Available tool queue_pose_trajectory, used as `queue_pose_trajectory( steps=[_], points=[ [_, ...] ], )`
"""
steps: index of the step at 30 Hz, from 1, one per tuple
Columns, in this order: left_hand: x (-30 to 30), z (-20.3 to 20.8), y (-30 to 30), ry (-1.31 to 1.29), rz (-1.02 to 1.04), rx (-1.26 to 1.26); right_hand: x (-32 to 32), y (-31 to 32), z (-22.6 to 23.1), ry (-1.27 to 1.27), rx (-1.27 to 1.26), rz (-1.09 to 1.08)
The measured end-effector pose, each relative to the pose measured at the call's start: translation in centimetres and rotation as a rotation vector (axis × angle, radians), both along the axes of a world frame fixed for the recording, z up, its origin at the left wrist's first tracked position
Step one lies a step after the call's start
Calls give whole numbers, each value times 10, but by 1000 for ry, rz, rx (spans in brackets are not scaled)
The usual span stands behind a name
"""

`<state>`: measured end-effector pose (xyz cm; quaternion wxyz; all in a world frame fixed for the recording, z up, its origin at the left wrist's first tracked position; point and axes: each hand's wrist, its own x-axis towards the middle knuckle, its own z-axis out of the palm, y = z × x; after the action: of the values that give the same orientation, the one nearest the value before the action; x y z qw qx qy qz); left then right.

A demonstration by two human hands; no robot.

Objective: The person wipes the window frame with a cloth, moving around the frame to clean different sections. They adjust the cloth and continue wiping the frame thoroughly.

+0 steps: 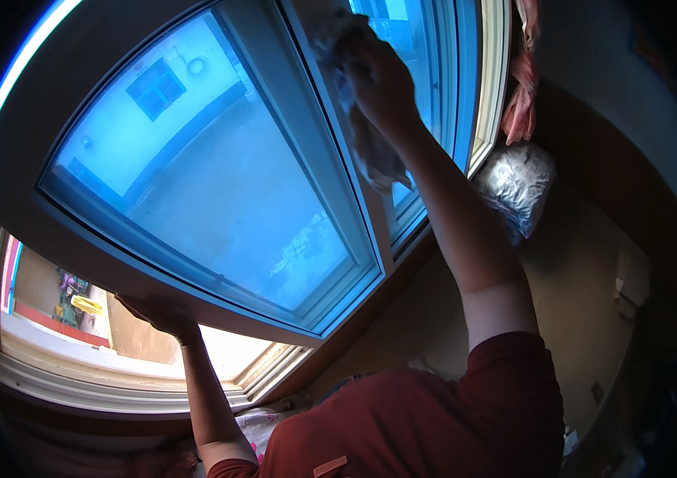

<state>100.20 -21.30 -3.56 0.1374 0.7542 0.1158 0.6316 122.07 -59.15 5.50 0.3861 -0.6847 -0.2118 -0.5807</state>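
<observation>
A blue-tinted window sash (219,183) with a pale frame fills the upper left and stands swung open. My right hand (378,84) is raised high, closed around a pale crumpled cloth (374,151). That cloth lies against the upright bar of the frame, with its loose end hanging down. Down at the lower left, my left hand (159,313) grips the sash's bottom edge. Some of its fingers are in shadow or hidden by the frame.
Below the sash runs the white window sill track (115,390), with a bright opening to outdoors. A silvery plastic bag (520,183) sits at the right under a hanging pink curtain (521,103). A white pillow-like fabric (259,426) lies near my left elbow.
</observation>
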Motion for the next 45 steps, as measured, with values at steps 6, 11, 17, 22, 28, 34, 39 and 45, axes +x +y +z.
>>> queue_pose_trajectory(
  steps=[6, 11, 17, 22, 28, 34, 39, 45],
  points=[
    [-4, 3, -1, -18, 32, 78, -22, 35, -48, -172, -114, 143],
    [1, 1, 1, -16, 85, 167, -52, 30, -196, 409, -171, -127],
    [4, 1, -3, -138, 36, 54, -42, 27, -134, 271, -50, 25],
    [0, -2, 2, -51, 98, 61, -12, 40, -2, -31, -67, -184],
    [-7, -18, 19, 11, 256, 138, -39, 42, -83, 60, -103, -19],
    [5, -11, 19, 32, 241, 185, -53, 23, -242, 556, -199, -29],
    [0, -10, 9, -7, 210, 184, -62, 35, -203, 520, -52, 92],
    [5, -14, 16, 28, 288, 117, -25, 41, -44, 135, 13, -37]
  ],
)
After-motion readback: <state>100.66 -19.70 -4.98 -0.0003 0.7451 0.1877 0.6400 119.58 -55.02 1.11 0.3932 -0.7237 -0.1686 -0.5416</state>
